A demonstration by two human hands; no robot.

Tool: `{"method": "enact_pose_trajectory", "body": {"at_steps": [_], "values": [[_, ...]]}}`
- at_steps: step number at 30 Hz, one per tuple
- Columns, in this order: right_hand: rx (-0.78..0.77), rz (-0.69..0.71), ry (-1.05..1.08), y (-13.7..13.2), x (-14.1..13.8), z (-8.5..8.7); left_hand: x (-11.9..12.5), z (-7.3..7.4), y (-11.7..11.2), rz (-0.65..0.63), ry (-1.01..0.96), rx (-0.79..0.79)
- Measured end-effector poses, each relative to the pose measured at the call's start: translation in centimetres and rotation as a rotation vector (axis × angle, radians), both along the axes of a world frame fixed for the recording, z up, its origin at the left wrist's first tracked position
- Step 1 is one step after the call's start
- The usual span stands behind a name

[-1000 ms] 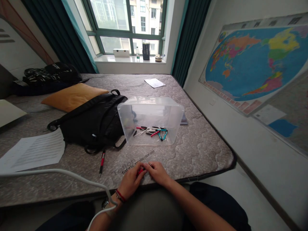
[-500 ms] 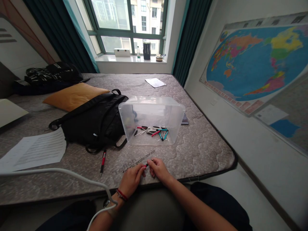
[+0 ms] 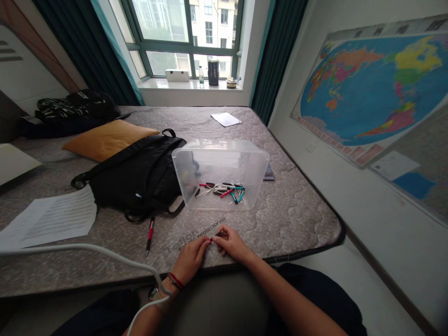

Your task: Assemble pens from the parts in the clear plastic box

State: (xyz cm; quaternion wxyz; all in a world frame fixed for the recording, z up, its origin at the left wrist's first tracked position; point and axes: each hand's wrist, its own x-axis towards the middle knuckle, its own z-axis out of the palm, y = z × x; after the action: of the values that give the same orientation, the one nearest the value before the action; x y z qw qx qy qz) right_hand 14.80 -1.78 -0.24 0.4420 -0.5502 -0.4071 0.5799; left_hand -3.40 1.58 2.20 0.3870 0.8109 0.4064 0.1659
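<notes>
With the left hand [image 3: 192,255] and right hand [image 3: 234,244] both closed in a pinching grip on a small red-and-black pen part [image 3: 219,234] by the near edge of the mattress [image 3: 297,219], slipping fingertips could drop it over that edge.

Pen part [image 3: 219,234] you held showed red and black; mattress [image 3: 294,212] before you was mottled grey-brown, wavy-quilted; your bracelet [image 3: 176,280] red, backpack [image 3: 140,175] black, pillow [image 3: 105,140] mustard.
</notes>
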Motion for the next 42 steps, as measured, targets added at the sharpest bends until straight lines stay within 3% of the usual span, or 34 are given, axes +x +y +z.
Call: {"method": "enact_pose_trajectory", "body": {"at_steps": [6, 12, 17, 23, 29, 34, 38, 42], "values": [[-0.027, -0.002, -0.124, -0.2, 0.1, -0.3, 0.0, -0.1, -0.1, -0.031, 0.056, 0.025], [0.101, -0.024, 0.009, -0.1, 0.2, -0.1, 0.0, -0.3, 0.0, 0.012, 0.072, 0.027], [0.009, -0.006, -0.041, 0.0, 0.3, -0.3, 0.0, -0.4, 0.0, 0.012, 0.084, 0.043], [0.259, -0.043, -0.218, 0.0, 0.8, 0.7, -0.1, -0.3, 0.1, 0.048, 0.075, 0.034], [0.01, 0.075, -0.113, -0.1, 1.2, 1.1, 0.0, -0.1, 0.0, 0.018, 0.008, 0.039], [0.124, 0.098, -0.143, 0.0, 1.7, 1.5, -0.1, -0.2, -0.1, 0.029, 0.049, 0.038], [0.051, 0.131, -0.126, 0.0, 1.8, 1.8, -0.1, 0.1, -0.2, 0.021, 0.076, 0.038], [0.211, 0.112, -0.283, -0.1, 1.8, 2.1, -0.1, 0.1, -0.2, 0.035, 0.133, 0.049]]}}
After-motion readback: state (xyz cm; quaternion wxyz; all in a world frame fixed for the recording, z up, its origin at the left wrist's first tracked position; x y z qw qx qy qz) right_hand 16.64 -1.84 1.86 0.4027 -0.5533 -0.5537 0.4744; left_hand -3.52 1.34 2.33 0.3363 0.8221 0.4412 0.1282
